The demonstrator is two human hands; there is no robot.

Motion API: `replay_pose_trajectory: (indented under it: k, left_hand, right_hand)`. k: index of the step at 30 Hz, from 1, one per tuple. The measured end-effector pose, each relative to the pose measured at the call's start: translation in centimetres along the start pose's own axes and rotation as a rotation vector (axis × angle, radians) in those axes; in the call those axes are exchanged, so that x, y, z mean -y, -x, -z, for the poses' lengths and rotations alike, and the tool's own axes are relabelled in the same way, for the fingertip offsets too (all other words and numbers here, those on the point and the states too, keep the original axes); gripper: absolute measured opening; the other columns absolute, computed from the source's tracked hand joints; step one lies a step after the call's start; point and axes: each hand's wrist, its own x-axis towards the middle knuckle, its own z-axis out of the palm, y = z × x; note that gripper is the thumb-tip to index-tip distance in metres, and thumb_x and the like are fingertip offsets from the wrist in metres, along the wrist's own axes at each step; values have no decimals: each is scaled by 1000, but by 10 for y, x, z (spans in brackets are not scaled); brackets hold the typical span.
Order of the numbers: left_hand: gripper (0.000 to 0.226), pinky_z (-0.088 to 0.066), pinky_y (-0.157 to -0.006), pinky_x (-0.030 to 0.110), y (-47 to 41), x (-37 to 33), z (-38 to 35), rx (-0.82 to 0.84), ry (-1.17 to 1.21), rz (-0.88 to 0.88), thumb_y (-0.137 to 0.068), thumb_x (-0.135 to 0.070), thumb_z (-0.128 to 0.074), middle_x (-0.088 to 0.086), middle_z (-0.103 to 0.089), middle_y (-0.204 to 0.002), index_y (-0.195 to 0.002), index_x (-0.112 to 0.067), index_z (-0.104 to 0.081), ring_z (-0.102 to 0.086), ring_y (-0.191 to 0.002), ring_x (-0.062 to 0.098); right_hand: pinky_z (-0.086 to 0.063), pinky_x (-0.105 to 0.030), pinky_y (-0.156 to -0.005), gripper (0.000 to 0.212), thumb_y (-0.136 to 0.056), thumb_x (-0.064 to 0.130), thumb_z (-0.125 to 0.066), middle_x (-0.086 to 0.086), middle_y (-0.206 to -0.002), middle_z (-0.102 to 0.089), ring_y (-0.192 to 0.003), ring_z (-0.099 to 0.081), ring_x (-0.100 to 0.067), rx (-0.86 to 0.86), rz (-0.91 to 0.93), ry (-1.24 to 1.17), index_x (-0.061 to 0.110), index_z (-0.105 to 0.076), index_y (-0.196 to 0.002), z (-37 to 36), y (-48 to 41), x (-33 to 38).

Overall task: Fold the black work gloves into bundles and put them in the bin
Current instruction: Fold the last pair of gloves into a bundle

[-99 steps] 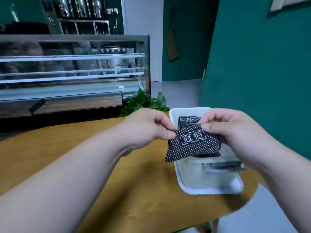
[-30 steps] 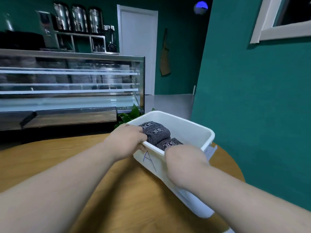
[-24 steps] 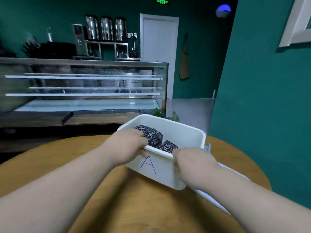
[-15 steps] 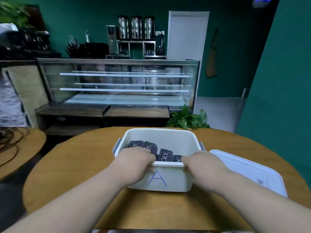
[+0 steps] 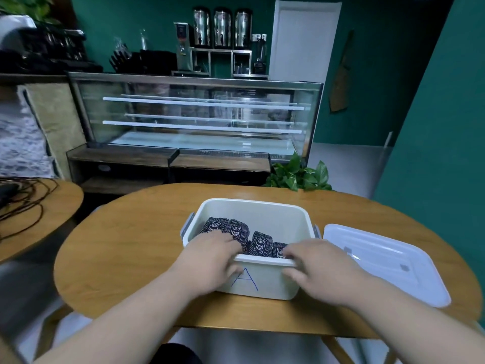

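A white bin [image 5: 262, 208] marked with a blue letter A stands on the round wooden table [image 5: 131, 258]. Several folded black dotted glove bundles [image 5: 259, 241] lie side by side inside it, near the front wall. My left hand [image 5: 210, 261] grips the front rim on the left, fingers curled over the edge and thumb on the outer wall. My right hand [image 5: 317, 266] grips the same rim on the right in the same way.
The bin's white lid [image 5: 380, 261] lies flat on the table just right of the bin. A green plant [image 5: 299, 177] stands behind the table's far edge. A second table with black cables [image 5: 23, 198] is at the left. A green wall rises at the right.
The last bundle went from my hands into the bin. Both hands then took the bin's front rim and turned it so the A faces me. The view swung left.
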Motion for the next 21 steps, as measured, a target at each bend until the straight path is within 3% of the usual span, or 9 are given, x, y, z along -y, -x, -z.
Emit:
replay_pose_trajectory:
  k: [2,4,6,8,12,15,21]
  left_hand:
    - [50,-47,-83,34,0,1,2,-28,53,25,-79,-71,-46,-9,-58,-93,-99,-28,-63,-55,-93,17]
    - [50,-46,-85,32,-1,0,6,-79,130,49,-82,-71,-44,-12,-56,-91,-100,-29,-64,-54,-93,14]
    - [48,-45,-84,31,-6,-2,9,-86,155,72,-87,-68,-38,-13,-53,-88,-97,-29,-64,-54,-93,14]
    - [49,-46,-83,32,-13,-5,9,-70,163,80,-90,-66,-33,-13,-52,-87,-94,-28,-64,-53,-91,14]
    - [52,-45,-85,32,-22,-9,8,-33,188,87,-90,-65,-28,-12,-54,-89,-93,-27,-64,-54,-93,15]
    - [53,-44,-86,32,-23,-6,10,-33,213,130,-89,-64,-26,-12,-54,-90,-95,-28,-64,-53,-97,14]
    - [50,-43,-81,30,-13,11,15,-62,216,228,-90,-58,-26,-11,-56,-89,-91,-27,-66,-56,-95,13]
  right_hand:
    - [-44,-31,-95,26,-92,28,-54,10,-112,-65,-108,-55,-13,-202,-72,-231,28,-64,-115,1,6,-15]
    - [-45,-33,-91,30,-89,8,-53,10,-108,-65,-107,-55,-15,-333,-254,-336,26,-65,-110,-6,7,-38]
    - [-47,-35,-88,35,-87,5,-48,8,-113,-65,-111,-55,-19,-252,-504,-301,26,-63,-111,-17,3,-62]
    - [-49,-36,-88,34,-88,14,-49,2,-120,-64,-115,-55,-23,-60,-641,-201,24,-61,-117,-37,1,-83]
    - [-52,-37,-84,25,-90,36,-52,-2,-110,-64,-109,-56,-26,73,-669,-70,22,-61,-108,-67,-7,-100]
    - [-46,-33,-79,28,-96,44,-50,0,-103,-57,-119,-51,-27,131,-647,-1,21,-57,-109,-82,-16,-99]
    - [-47,-35,-89,30,-98,20,-38,-2,-125,-60,-123,-51,-25,310,-672,198,21,-59,-120,-93,-19,-101]
